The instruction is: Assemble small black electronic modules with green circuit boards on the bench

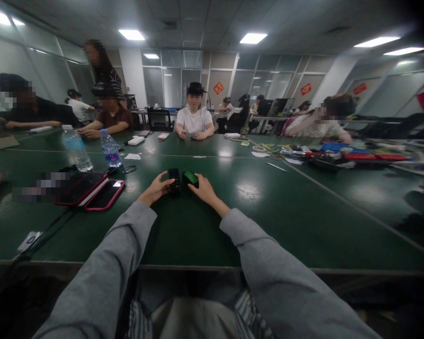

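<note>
In the head view my left hand [157, 188] is closed around the left side of a small black device [174, 179] with a dark, screen-like upper face and small marks low on its front. Close to its right is a small dark box with a bright green top [191, 178]. My right hand [204, 189] grips that box from its right side, thumb at the near edge. A narrow gap separates the two objects. Both are over the green table [194, 235]; whether they rest on it I cannot tell.
Left of my hands lie a red-edged phone [105, 195], a larger red-edged case [81, 188] and two water bottles [77, 148] [110, 149]. A pen [277, 167] and piled cables [286, 150] lie to the right. Several people sit around; one [194, 117] faces me.
</note>
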`<state>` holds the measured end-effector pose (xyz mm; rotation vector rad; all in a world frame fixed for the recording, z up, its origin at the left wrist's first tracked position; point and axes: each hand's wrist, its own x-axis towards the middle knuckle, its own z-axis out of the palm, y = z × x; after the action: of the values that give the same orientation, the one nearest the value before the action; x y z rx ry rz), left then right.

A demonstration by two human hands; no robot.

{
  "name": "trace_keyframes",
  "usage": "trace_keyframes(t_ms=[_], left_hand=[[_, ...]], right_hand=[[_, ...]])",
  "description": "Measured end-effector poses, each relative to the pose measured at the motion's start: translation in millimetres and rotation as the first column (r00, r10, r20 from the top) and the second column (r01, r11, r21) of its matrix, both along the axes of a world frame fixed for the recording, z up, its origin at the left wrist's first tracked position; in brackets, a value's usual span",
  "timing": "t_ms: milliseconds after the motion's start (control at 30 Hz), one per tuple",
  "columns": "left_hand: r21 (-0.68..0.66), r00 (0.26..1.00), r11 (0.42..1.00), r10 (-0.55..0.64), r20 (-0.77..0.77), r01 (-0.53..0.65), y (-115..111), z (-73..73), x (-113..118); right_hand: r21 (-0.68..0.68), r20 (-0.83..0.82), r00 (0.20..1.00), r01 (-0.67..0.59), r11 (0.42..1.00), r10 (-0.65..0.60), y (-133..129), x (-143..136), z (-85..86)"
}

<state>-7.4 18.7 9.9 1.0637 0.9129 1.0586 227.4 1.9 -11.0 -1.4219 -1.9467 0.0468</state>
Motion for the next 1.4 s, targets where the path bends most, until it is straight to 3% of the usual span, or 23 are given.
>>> trace_keyframes(t_ms=[167,300,367,433,500,567,667,767,900,1100,1400], left_hand=[[0.044,0.999,0.998,0.048,0.011,-0.049,2.5,-3.2,1.2],[0.214,0.977,0.955,0.213,-0.022,-0.204,7.1,-2.0,1.4],[0.392,0.936,0.875,0.342,-0.088,-0.283,7.2,0.7,-0.3],[0.593,0.858,0.753,0.477,-0.191,-0.286,4.2,3.9,-2.5],[0.746,0.756,0.64,0.577,-0.308,-0.184,-1.2,6.4,-4.1],[0.812,0.661,0.584,0.616,-0.429,-0.017,-6.4,7.3,-4.4],[0.799,0.536,0.557,0.613,-0.58,0.226,-10.3,5.6,-2.8],[0.782,0.424,0.518,0.657,-0.623,0.347,-9.9,2.4,-1.4],[0.791,0.325,0.507,0.726,-0.606,0.342,-8.4,-0.7,-3.7],[0.804,0.307,0.519,0.745,-0.592,0.291,-6.4,-2.8,-8.6],[0.807,0.269,0.519,0.764,-0.586,0.281,-10.7,-2.7,-7.2]], right_hand=[[-0.011,0.008,1.0,-0.006,1.0,0.006,-0.5,0.6,-0.7],[-0.008,0.029,1.0,-0.007,1.0,0.008,-1.9,1.8,-2.0],[-0.007,0.038,0.999,-0.014,1.0,0.014,-2.8,2.6,-2.5],[-0.008,0.041,0.999,-0.017,1.0,0.018,-3.3,3.3,-2.7],[-0.009,0.037,0.999,-0.02,1.0,0.02,-3.2,3.7,-2.9],[-0.009,0.032,0.999,-0.025,1.0,0.025,-2.8,3.8,-3.2],[-0.015,0.027,0.999,-0.032,0.999,0.032,-2.2,3.8,-3.7],[-0.026,0.024,0.999,-0.03,0.999,0.03,-1.9,4.4,-4.5],[-0.038,-0.005,0.999,-0.05,0.998,0.05,-2.4,6.0,-5.4],[-0.075,-0.045,0.999,-0.023,0.997,0.02,-5.8,4.9,-1.5],[0.088,0.203,0.978,-0.061,0.994,0.042,-22.1,2.1,12.7]])
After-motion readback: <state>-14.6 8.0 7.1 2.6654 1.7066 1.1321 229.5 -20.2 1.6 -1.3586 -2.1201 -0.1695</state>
